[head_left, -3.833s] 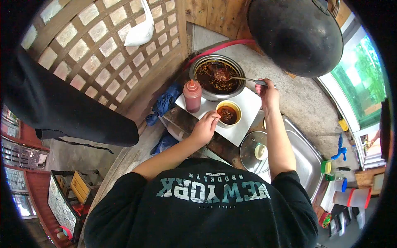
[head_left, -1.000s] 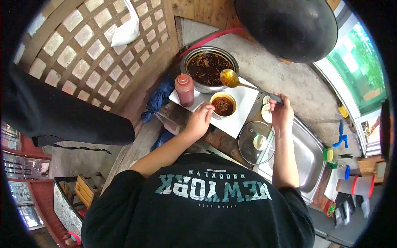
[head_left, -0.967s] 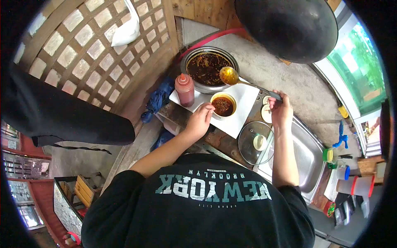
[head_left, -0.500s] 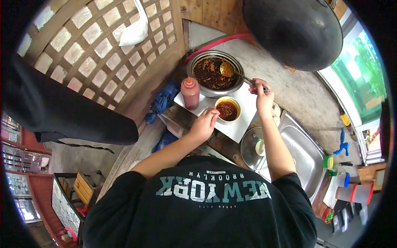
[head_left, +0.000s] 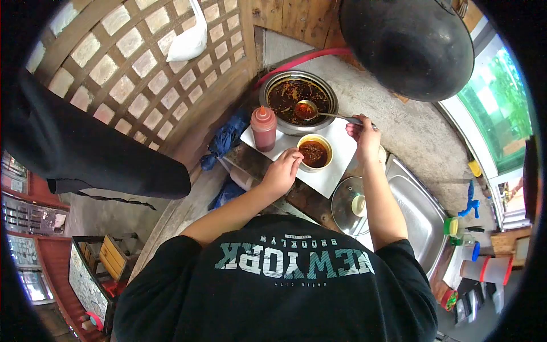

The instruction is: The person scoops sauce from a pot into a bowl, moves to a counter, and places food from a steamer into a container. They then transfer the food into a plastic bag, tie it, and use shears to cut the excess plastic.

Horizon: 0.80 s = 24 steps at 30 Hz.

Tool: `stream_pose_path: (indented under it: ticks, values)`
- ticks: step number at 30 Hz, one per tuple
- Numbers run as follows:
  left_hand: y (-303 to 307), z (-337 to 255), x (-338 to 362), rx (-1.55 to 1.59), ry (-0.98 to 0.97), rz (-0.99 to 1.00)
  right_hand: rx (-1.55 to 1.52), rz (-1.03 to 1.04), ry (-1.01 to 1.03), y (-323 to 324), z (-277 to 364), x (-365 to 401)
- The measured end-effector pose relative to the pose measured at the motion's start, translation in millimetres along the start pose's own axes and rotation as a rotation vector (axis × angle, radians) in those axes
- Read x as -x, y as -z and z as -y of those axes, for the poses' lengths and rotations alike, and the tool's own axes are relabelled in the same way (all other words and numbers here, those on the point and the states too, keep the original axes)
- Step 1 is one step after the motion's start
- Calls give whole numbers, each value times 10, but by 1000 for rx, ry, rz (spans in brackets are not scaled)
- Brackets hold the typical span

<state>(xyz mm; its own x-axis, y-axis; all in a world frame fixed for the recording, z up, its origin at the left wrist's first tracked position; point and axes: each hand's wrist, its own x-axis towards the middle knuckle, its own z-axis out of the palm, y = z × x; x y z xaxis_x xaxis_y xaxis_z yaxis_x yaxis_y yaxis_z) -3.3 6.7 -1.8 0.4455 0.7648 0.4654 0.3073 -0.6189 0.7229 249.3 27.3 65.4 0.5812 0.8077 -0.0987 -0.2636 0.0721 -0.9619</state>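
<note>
A ladle (head_left: 330, 115) is in my right hand (head_left: 365, 135), whose fingers are closed round its handle. The ladle's round end holds reddish-brown liquid and sits over the near part of a metal pot (head_left: 334, 94), which contains dark, oily sauce with flecks in it. My left hand (head_left: 283, 171) pinches the left rim of a small pale bowl (head_left: 313, 168), steadying it on a white board (head_left: 336, 162). Dark red sauce with bits in it partly fills the bowl. Just left of the pot, a squeeze bottle (head_left: 264, 132) of pinkish-red sauce stands upright on the board.
A glass lid (head_left: 343, 212) lies beside my right forearm, near a steel sink (head_left: 419, 208). A big black wok (head_left: 407, 51) hangs at upper right. Blue plastic bags (head_left: 225, 138) are left of the board, and black cloth (head_left: 114, 151) hangs farther left.
The ladle's round end has moved toward me and slightly left within the pot's opening, and now shows reddish liquid in it. My right hand has shifted slightly nearer; my left stays at the bowl.
</note>
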Motion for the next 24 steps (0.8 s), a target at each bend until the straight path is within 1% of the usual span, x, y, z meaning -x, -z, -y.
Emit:
stream_pose_path:
  ticks: [4,10,19,24]
  values:
    - [-5,8,-2,7,-1,-2,-40,-23,-43,36,57,-47]
    - [0,2,2,12,-2,-6,-48,-32,-21,28,194,-23]
    - [3,-12,3,16,8,-7,-90,-37,-69,143,126,-73]
    - [-8,0,2,20,-9,-19,-121,-28,-50,231,35,-89]
